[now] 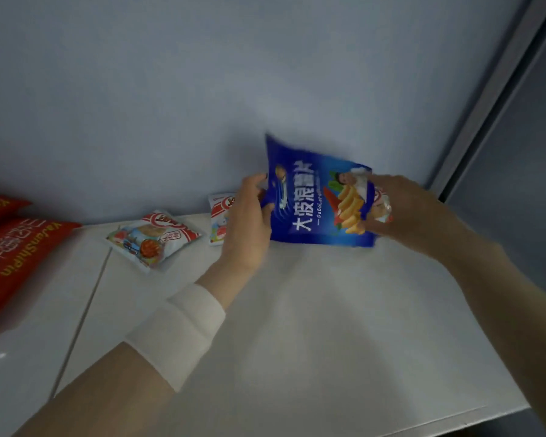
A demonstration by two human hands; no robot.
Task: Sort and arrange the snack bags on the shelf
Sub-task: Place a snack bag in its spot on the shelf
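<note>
The left hand (246,216) and right hand (401,209) pinch the side edges of the glossy blue foil chip bag (312,203), standing it label-forward, likely for display, at the white shelf's (297,310) back edge near its right rear corner.

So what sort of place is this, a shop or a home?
Likely a shop or storeroom shelf, not certain: a plain white shelf against a bare wall, duplicate red snack bags, small white bags, and a blue chip bag.
</note>
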